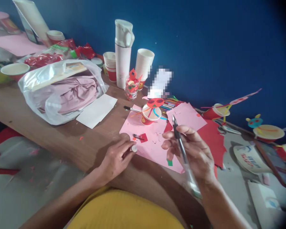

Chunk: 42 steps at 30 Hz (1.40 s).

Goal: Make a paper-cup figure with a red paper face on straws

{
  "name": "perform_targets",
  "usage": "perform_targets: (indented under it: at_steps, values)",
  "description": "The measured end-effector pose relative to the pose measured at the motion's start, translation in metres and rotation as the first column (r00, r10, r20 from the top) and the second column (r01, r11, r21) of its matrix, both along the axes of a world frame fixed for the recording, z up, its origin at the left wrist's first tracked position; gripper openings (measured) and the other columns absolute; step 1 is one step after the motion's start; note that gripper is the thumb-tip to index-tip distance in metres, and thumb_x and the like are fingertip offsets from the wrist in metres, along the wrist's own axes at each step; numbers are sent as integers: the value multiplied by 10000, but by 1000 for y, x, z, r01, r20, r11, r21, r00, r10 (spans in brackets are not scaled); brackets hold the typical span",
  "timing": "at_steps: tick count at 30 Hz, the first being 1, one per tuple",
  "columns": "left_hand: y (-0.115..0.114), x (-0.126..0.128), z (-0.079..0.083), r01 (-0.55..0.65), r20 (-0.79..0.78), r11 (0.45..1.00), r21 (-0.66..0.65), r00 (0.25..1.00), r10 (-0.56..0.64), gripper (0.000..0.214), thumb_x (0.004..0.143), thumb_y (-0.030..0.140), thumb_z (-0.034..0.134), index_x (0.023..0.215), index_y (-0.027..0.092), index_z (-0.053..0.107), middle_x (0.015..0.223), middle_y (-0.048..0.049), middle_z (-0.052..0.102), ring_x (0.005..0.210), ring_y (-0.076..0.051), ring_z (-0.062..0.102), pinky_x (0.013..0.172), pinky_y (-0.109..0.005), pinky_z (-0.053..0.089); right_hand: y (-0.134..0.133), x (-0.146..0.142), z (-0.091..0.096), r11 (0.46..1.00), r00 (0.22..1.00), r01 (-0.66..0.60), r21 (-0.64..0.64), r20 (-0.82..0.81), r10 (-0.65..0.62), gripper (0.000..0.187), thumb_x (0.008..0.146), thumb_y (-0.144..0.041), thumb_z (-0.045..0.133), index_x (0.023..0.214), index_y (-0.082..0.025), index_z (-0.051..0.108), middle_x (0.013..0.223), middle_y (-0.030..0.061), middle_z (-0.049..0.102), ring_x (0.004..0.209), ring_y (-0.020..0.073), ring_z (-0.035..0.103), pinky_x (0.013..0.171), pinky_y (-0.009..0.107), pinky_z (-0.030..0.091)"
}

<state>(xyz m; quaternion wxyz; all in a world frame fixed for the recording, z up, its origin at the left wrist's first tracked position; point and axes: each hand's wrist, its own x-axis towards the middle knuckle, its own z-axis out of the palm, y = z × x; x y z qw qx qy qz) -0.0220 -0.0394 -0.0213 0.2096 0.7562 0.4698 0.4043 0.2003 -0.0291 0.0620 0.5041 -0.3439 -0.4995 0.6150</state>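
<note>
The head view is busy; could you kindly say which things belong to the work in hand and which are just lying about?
Likely in use:
pen, in the right hand
small white object, in the left hand
decorated cup
pink paper

Probably lying about:
plastic bag
white flask

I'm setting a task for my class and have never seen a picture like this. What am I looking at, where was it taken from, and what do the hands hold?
There is no machine here: these are a person's own bare hands, seen in one picture by a camera worn on the head, looking forward and down. The left hand pinches a small white round object, too unclear to name. The right hand holds a slim pen with a black grip and clear barrel, tip upward. On the brown table lies a pink paper sheet; on it stands a red-and-white paper cup topped with a red paper face. Behind stands a tall white bottle.
</note>
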Motion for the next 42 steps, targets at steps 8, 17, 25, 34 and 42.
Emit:
perform_targets:
  at_steps: [8,17,25,34,42]
  values:
    - [0,1,-2,-55,32,997,-61,998,56,211,825,179,553,1027,192,612,941,-70,656,838,-160,630,742,-227,486,23,-35,-8,992,990,121,28,68,-122,245,825,-422,545,1027,-291,494,875,39,685,674,196,656,469,291,503]
    - [2,-2,-4,-34,106,995,-92,993,44,272,797,136,584,1061,203,585,843,-30,630,715,-124,589,668,-215,470,27,-51,-38,975,929,145,168,317,-193,297,898,-437,437,911,-226,645,611,-9,515,556,130,493,512,264,413]
    - [1,-2,3,35,83,996,-87,996,-28,278,803,90,557,1064,183,576,970,-62,604,918,-148,578,816,-235,458,36,-62,-66,996,866,85,-34,496,-57,134,891,-331,482,885,-209,536,663,-19,576,617,122,555,597,253,465]
    - [6,-2,4,95,-53,995,-12,994,-96,240,804,98,532,1033,167,552,892,-55,624,821,-165,548,723,-282,466,36,-58,-76,995,871,85,-60,488,-44,94,871,-309,519,908,-224,533,743,-6,638,673,136,593,648,275,489]
    - [6,-2,3,72,8,997,-31,997,-71,195,772,76,569,947,157,543,874,-47,612,825,-160,545,742,-287,466,37,-54,-75,992,906,65,-112,423,-11,86,867,-294,529,887,-211,536,736,-6,623,645,126,603,619,258,496]
